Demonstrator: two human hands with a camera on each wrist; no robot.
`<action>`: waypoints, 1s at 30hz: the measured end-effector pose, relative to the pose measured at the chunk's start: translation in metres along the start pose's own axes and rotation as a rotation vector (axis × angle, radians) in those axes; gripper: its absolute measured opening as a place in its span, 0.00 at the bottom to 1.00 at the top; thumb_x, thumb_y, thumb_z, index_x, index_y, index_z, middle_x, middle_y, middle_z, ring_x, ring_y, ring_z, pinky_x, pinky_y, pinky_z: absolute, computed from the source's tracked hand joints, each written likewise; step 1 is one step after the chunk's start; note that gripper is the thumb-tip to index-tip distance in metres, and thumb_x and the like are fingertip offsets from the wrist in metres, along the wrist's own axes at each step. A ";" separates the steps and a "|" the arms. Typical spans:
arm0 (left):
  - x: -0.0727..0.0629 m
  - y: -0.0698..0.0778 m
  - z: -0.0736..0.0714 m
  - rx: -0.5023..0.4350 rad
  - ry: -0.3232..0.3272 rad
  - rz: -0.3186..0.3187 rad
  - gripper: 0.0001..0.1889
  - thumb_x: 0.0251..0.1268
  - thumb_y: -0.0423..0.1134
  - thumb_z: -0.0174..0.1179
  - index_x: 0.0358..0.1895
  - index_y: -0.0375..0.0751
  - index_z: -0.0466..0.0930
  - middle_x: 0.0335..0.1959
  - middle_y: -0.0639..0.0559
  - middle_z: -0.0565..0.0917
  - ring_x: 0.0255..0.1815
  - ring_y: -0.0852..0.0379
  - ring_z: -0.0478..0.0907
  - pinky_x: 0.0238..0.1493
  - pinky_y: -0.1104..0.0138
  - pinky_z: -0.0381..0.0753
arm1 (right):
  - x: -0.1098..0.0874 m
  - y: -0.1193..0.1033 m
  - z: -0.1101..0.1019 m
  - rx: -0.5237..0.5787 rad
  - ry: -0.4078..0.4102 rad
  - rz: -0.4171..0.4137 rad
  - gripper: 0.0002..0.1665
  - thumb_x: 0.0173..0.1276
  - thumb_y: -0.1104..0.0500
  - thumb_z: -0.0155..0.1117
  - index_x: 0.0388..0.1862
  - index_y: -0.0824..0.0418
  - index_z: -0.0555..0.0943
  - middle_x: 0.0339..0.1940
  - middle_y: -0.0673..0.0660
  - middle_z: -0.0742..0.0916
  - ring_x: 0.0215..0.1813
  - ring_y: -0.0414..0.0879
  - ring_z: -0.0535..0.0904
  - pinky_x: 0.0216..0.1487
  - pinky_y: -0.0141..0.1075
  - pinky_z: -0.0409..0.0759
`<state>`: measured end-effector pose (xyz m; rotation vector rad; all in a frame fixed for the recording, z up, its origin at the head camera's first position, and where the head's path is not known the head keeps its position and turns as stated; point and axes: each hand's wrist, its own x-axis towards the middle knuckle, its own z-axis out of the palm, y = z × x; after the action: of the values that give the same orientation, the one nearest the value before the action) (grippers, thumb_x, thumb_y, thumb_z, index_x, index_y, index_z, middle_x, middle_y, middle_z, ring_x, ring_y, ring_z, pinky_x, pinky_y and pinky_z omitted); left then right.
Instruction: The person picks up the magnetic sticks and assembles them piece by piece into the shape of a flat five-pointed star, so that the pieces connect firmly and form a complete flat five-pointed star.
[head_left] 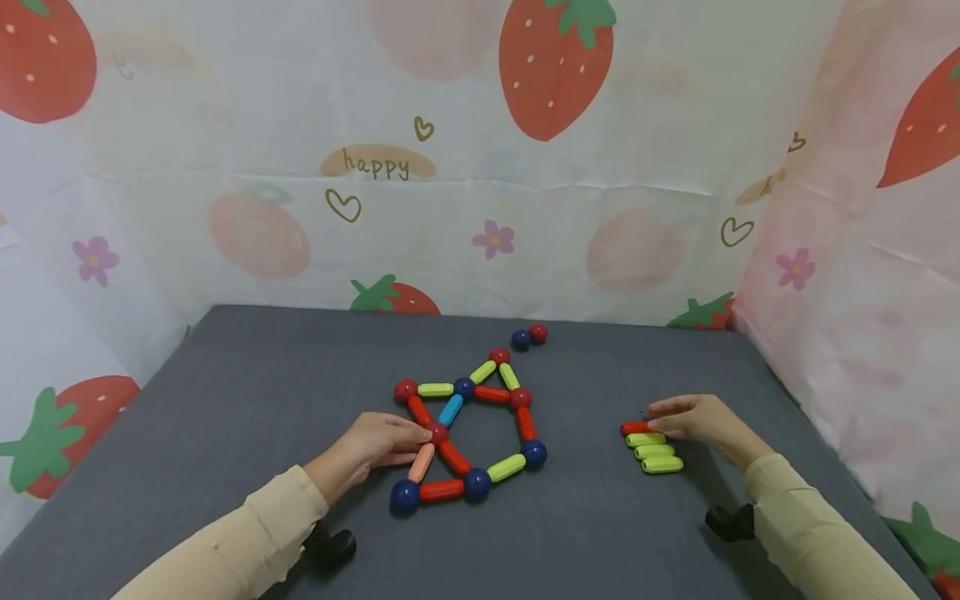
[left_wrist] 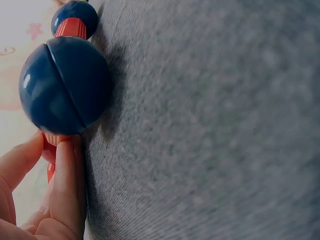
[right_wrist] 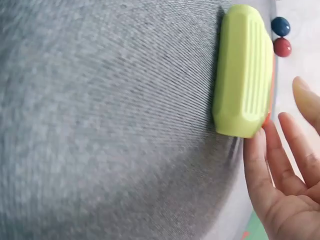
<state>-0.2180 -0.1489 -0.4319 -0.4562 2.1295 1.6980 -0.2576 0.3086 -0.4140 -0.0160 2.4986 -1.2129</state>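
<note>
My left hand pinches a red ball at the left side of a flat figure built from balls and rods. A salmon rod runs from that ball to a large blue ball, which stands close to the camera in the left wrist view. At the right, my right hand has its fingertips at the end of a red rod. Its thumb stands apart and the fingers are loosely extended. Three yellow-green rods lie side by side just nearer than the red one.
The figure includes a light-blue rod, further red and yellow-green rods, and a peak with a red ball. Behind it a loose blue ball touches a red ball. A strawberry-print cloth borders the grey table.
</note>
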 end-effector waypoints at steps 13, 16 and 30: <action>0.002 0.003 -0.002 0.018 -0.005 0.012 0.18 0.59 0.39 0.72 0.49 0.32 0.86 0.36 0.50 0.89 0.32 0.61 0.85 0.40 0.65 0.88 | 0.004 -0.008 0.006 -0.058 -0.008 0.024 0.25 0.64 0.52 0.72 0.56 0.66 0.83 0.66 0.70 0.78 0.55 0.52 0.80 0.56 0.47 0.82; 0.002 0.003 -0.003 0.019 -0.004 0.011 0.18 0.59 0.40 0.72 0.49 0.33 0.85 0.37 0.50 0.90 0.33 0.61 0.85 0.41 0.65 0.88 | 0.007 -0.010 0.006 -0.091 -0.023 0.005 0.23 0.66 0.54 0.71 0.54 0.67 0.84 0.61 0.69 0.81 0.48 0.49 0.81 0.50 0.44 0.83; 0.002 0.003 -0.003 0.008 -0.004 0.011 0.18 0.59 0.39 0.72 0.49 0.32 0.85 0.37 0.49 0.89 0.33 0.60 0.85 0.42 0.64 0.88 | 0.007 -0.031 0.014 -0.238 0.061 -0.081 0.21 0.68 0.52 0.68 0.51 0.66 0.85 0.48 0.64 0.88 0.44 0.49 0.81 0.42 0.42 0.82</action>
<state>-0.2218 -0.1514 -0.4294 -0.4400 2.1393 1.6940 -0.2641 0.2768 -0.4004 -0.1450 2.7050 -0.9522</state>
